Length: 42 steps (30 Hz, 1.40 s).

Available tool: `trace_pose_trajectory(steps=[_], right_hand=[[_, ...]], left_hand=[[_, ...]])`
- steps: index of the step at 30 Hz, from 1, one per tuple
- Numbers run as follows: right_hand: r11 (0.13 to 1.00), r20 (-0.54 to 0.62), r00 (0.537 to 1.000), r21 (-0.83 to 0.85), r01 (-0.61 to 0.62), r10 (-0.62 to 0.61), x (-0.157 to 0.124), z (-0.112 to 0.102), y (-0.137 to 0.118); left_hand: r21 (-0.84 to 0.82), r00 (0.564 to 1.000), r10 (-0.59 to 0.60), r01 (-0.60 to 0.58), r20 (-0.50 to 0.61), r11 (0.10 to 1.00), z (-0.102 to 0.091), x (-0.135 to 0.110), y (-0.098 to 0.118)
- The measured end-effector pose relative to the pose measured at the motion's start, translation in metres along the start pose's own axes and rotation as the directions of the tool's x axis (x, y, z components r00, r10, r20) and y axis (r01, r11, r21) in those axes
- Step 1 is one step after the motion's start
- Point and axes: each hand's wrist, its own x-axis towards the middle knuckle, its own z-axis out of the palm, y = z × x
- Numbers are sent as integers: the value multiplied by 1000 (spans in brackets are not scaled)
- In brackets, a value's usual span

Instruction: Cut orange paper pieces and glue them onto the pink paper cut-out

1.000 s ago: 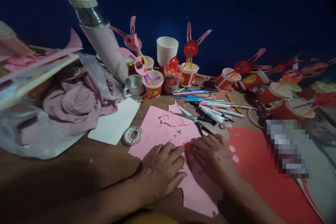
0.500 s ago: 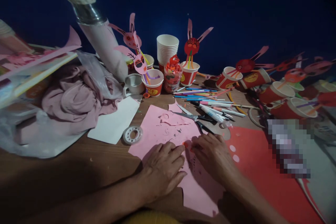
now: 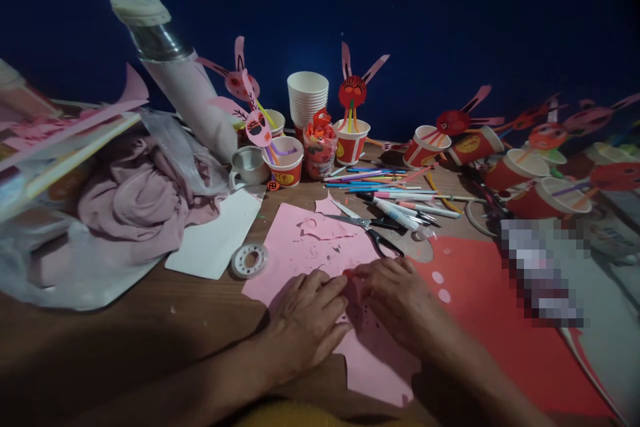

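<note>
My left hand (image 3: 305, 320) lies palm down on a pink paper sheet (image 3: 310, 247), fingers stretched toward the middle. My right hand (image 3: 395, 297) rests beside it on the same sheet, its fingertips pressed down on a tiny orange-red piece (image 3: 349, 273) where the two hands meet. Both hands almost touch at the fingertips. Scissors (image 3: 367, 227) lie just beyond the hands at the pink sheet's far edge. A red paper sheet (image 3: 500, 327) with small holes spreads to the right of my right hand.
A tape roll (image 3: 249, 259) and white card (image 3: 215, 233) lie left of the pink sheet. Pens and markers (image 3: 390, 190), stacked white cups (image 3: 307, 97) and several red paper cups with paper figures (image 3: 350, 133) crowd the back. Cloth and a plastic bag (image 3: 130, 200) fill the left.
The hands have stayed on the pink sheet, fingertips drawing slightly closer around the small orange piece. The view has shifted a little to the right and up.
</note>
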Motion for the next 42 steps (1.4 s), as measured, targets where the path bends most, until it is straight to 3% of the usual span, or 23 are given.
trace_pose_trajectory(steps=[8,19,26,29,32,34,36,38,40,42], right_hand=[[961,-24,996,-264,78,-87,-2,12,-3],[953,-19,993,-286,104,-114,4,5,-7],[995,-35,997,-80,64,-67,5,-6,-3],[996,-93,993,53,74,-69,4,-12,0],[957,-152,986,288,-27,74,3,-16,2],[874,-165,965,474,-103,203,4,-16,2],[763,-176,946,638,-101,273,7,-13,0],[638,-166,938,767,-72,305,10,-10,-1],[552,-147,934,832,-61,326,12,-6,-2],[598,-216,918,801,-29,334,11,-3,-4]], left_hand=[[-18,1000,1,-1,-14,1000,0,0,0],[-91,983,47,-64,-178,994,4,-4,-8],[-91,987,21,-36,-161,995,-2,-3,-5],[-121,983,21,-43,-182,992,-1,-4,-6],[-196,972,13,-60,-236,979,-1,-5,-6],[-290,963,-34,-47,-266,956,-4,-3,-7],[-429,958,-127,5,-256,903,-9,0,-6],[-606,948,-257,94,-187,790,-15,4,-6],[-783,915,-402,225,-35,580,-20,8,-3],[-897,846,-500,354,186,264,-24,12,3]])
